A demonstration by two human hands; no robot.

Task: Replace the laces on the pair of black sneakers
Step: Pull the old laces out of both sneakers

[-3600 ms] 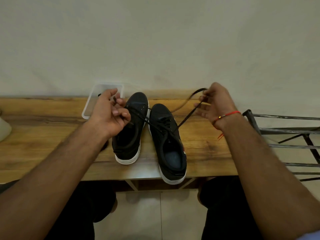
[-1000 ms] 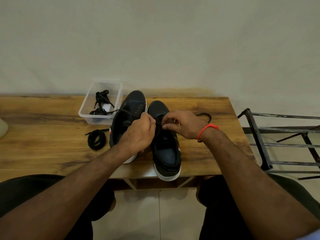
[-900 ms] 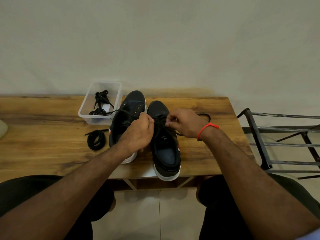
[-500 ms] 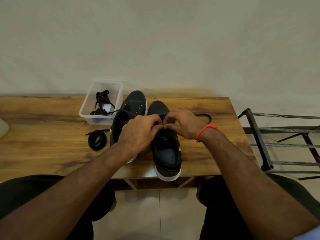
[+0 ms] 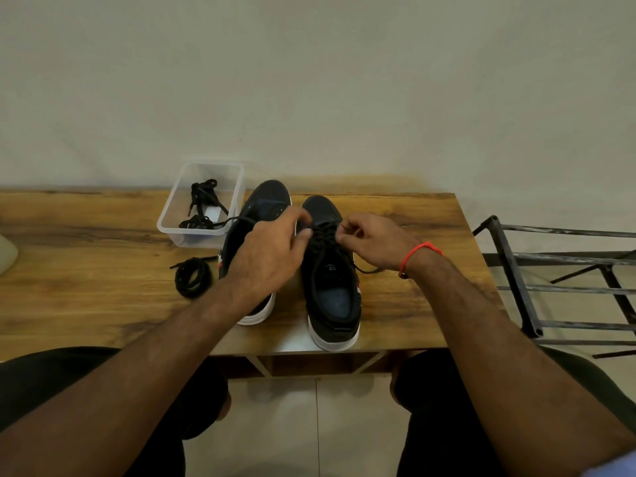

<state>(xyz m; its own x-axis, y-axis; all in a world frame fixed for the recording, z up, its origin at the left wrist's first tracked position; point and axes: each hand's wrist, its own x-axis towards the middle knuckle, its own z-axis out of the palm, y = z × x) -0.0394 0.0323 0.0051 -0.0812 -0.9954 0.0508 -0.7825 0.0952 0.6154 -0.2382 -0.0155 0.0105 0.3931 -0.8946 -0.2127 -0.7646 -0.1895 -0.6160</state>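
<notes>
Tying off the lace (image 5: 323, 235) on the centre-frame sneaker (image 5: 332, 284), left hand (image 5: 272, 256) and right hand (image 5: 373, 244) each pinching a strand, next likely pulling snug.

There is a single view, from a wide-angle camera worn on the person's head. It looks forward and down along both forearms, close above the wooden surface (image 5: 86, 297). The left grip (image 5: 272, 249) and right grip (image 5: 373, 244) sit near the frame's centre. A bare wall fills the picture beyond the grips, and below them lie the person's lap and the floor.
</notes>
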